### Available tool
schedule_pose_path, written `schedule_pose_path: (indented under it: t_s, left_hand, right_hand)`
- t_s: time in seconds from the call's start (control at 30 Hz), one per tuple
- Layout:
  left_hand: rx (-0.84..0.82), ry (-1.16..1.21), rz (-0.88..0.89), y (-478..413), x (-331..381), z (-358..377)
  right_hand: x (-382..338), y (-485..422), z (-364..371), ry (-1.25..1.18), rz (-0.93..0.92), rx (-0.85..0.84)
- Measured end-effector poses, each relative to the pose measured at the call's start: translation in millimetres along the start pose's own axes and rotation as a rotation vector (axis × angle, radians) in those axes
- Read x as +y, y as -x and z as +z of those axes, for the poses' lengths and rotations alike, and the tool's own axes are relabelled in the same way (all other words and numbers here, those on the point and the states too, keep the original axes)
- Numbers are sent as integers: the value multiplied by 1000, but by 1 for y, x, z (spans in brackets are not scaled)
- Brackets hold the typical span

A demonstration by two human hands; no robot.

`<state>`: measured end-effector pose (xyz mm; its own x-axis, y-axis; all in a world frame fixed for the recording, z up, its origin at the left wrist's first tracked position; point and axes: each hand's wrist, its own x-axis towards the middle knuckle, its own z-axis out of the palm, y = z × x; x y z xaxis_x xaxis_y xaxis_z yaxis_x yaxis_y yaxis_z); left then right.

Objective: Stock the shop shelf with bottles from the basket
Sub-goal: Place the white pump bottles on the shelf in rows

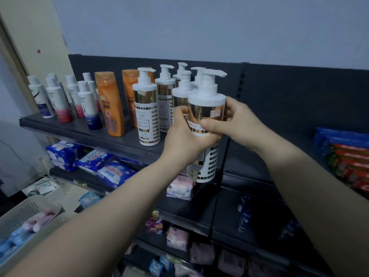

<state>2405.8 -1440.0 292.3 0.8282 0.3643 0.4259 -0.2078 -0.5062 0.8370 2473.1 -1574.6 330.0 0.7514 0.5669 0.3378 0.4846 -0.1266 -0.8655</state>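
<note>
From the head view, the left hand (186,136) and right hand (232,118) both clasp an upright white-and-gold pump bottle (205,120) at the front edge of the top shelf (83,130), just beside matching pump bottles (147,108), with the basket (30,222) at lower left.

- Pump bottle (205,124) is upright between both hands, in front of the top shelf (83,134) at its right end.
- Left hand (185,136) is on its left side, right hand (235,118) on its right.
- Behind it, a cluster of pump bottles (147,108) stands on the shelf.
- Left of those stand shampoo bottles (109,102), then small bottles (60,98) at the far left.
- Packets (103,162) lie on the shelf below.
- The basket (30,218) sits low at the left.
- Boxes (351,156) are stacked at the far right.
</note>
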Motion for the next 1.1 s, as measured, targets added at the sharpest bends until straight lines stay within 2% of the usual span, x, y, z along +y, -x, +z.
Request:
schedule_pose_path:
  t_s: [0.2, 0.27, 0.43, 0.57, 0.9, 1.1]
  left_hand:
    - [-203, -10, 90, -13, 1, 9]
    - [-145, -38, 80, -19, -8, 5]
    - [185, -112, 86, -26, -41, 13]
    - [294, -141, 46, -40, -55, 18]
    - [265, -37, -56, -60, -79, 26]
    - [290, -71, -72, -65, -86, 31]
  right_hand:
    - [1, 4, -33, 88, 78, 156]
    - [8, 0, -47, 65, 102, 226]
    - [34, -29, -80, 33, 148, 310]
    - [63, -65, -90, 7, 152, 321]
    - [116, -149, -80, -66, 125, 249]
    - [138, -158, -67, -86, 91, 181]
